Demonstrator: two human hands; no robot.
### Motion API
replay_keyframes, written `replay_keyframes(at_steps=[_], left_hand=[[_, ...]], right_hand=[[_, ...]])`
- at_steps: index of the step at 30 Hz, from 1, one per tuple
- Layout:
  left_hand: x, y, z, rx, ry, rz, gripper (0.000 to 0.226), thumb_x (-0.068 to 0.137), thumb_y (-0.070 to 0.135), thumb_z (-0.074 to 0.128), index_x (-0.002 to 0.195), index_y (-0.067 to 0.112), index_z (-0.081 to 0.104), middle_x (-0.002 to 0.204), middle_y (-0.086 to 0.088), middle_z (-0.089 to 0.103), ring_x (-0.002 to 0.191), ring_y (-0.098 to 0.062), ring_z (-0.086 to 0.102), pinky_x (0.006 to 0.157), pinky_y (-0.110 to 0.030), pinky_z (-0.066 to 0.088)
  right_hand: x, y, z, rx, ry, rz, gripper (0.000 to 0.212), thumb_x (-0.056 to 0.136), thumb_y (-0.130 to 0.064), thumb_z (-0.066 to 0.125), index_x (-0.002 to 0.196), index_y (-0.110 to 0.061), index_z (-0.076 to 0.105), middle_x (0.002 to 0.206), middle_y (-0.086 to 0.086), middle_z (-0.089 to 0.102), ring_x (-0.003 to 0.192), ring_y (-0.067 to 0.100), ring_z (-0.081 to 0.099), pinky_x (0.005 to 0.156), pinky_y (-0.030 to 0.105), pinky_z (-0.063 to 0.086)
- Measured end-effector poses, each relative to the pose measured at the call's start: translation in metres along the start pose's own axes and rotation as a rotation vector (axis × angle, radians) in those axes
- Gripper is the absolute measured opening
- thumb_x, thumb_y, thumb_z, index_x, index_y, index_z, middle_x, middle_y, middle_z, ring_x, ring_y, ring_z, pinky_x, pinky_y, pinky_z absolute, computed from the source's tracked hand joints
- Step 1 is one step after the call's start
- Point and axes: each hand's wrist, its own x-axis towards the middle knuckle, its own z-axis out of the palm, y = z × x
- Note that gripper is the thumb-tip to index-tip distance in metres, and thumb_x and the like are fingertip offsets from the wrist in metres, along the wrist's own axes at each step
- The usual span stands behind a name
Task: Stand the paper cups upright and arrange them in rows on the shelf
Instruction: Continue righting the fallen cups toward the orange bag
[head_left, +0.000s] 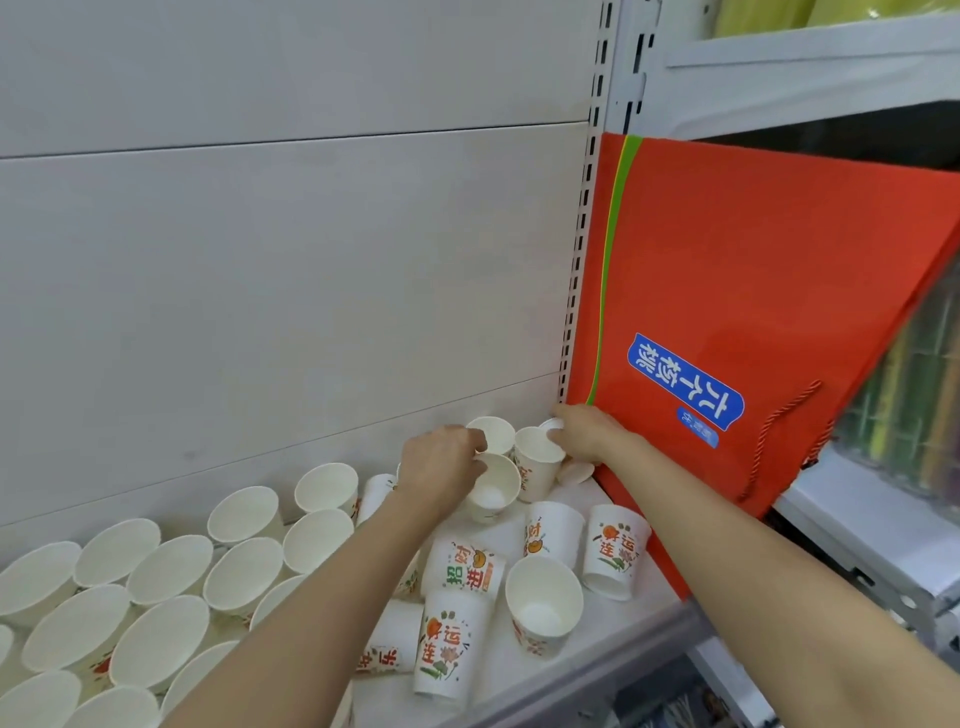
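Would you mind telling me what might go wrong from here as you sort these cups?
The left hand holds a tilted cup against upright neighbours; setting it down may topple them. The right hand works against the leaning red bag, which might slide onto the cups. Both forearms cross the fallen cups near the shelf edge and could sweep them off.

- Two hands: left hand (441, 462), right hand (587, 436).
- One red paper bag (727, 312) (blue label, cord handle).
- Upright cups in rows (171, 571) on the left: roughly seventeen, though the arm and the frame's edge hide some.
- Unsorted cups (615, 556) on the right, upright, inverted or lying: about a dozen.
- One shelf (597, 680).
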Motion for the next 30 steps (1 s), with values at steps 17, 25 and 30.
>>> replay_keyframes(at_steps=[17, 25, 30], left_hand=[[-0.060, -0.024, -0.021, 0.008, 0.066, -0.125, 0.021, 0.089, 0.037, 0.052, 0.084, 0.027, 0.070, 0.076, 0.008, 0.068, 0.073, -0.015, 0.063, 0.057, -0.027, 0.048], [-0.062, -0.004, -0.013, 0.067, -0.160, -0.231, 0.024, 0.078, 0.042, 0.058, 0.075, 0.019, 0.066, 0.071, 0.002, 0.067, 0.075, -0.020, 0.064, 0.062, -0.027, 0.047], [-0.063, 0.000, -0.015, -0.100, -0.218, -0.327, 0.021, 0.069, 0.039, 0.065, 0.074, 0.019, 0.067, 0.069, 0.004, 0.068, 0.076, -0.017, 0.065, 0.061, -0.026, 0.050]], right_hand=[[-0.017, 0.004, 0.012, 0.022, 0.404, -0.028, 0.010, 0.088, -0.027, 0.060, 0.090, -0.017, 0.064, 0.091, 0.007, 0.068, 0.083, 0.027, 0.062, 0.063, 0.031, 0.045], [-0.054, 0.005, 0.017, 0.004, 0.473, -0.093, 0.037, 0.089, -0.020, 0.057, 0.126, -0.022, 0.058, 0.125, 0.002, 0.060, 0.108, 0.026, 0.058, 0.081, 0.036, 0.047], [-0.111, 0.019, 0.029, 0.091, 0.601, -0.055, 0.023, 0.090, -0.029, 0.058, 0.112, -0.021, 0.063, 0.111, 0.001, 0.064, 0.102, 0.026, 0.056, 0.077, 0.038, 0.050]])
